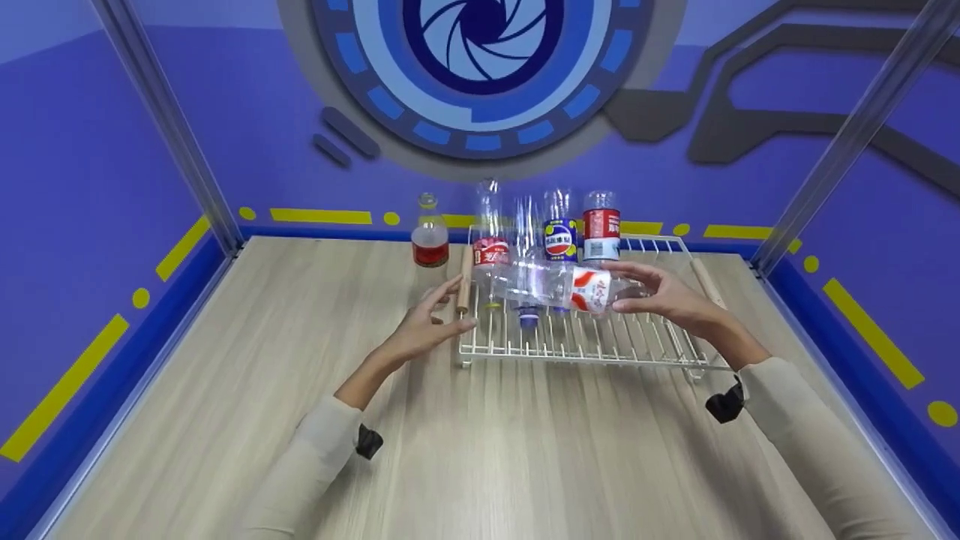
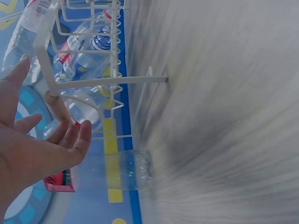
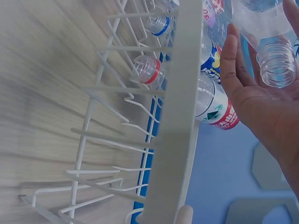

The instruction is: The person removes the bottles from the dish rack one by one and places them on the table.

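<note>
- The clear bottle (image 1: 559,287) lies sideways in the air just above the white wire rack (image 1: 577,341), its neck end in the right hand (image 1: 667,296), whose fingers curl round it.
- Empty thin plastic: it looks light, crushable and slippery, best held at the stiff neck or the labelled middle.
- The left hand (image 1: 427,326) hovers near the bottle's base with fingers spread, holding nothing.
- Both forearms reach forward over the wooden surface (image 1: 300,420).

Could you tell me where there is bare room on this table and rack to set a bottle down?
The table is bare left of and before the rack. The rack's front prongs are free; its back row holds upended bottles.
</note>
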Motion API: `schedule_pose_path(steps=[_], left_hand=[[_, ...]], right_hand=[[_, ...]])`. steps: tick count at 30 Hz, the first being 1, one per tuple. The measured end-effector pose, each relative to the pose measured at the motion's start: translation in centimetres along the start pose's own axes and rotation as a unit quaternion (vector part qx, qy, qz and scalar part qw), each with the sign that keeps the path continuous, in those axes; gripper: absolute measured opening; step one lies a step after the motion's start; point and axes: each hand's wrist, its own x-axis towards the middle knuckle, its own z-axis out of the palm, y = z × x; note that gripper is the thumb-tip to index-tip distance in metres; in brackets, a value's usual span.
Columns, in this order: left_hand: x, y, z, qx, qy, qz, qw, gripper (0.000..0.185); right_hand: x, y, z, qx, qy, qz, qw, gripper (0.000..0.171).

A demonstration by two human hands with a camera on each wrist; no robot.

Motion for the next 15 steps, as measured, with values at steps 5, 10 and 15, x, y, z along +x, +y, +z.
schedule_pose_path(steps=[5,10,15], left_hand=[[0.0,1.9,-0.3,0.034,0.007,0.024,0.9991,0.088],[0.2,3.1,-0.2,0.051,-0.026,0.074,0.9956,0.084],[0.2,3.4,0.3,0.055,-0.056,0.098,0.9921,0.081]], right_hand=[[0.2,-0.7,0.7,-0.007,-0.018,-0.01,1.0,0.073],[0.1,-1.0,1.3,-0.026,-0.023,-0.019,0.999,0.076],[-0.2,-1.1,2.0,-0.037,-0.039,-0.021,0.998,0.077]])
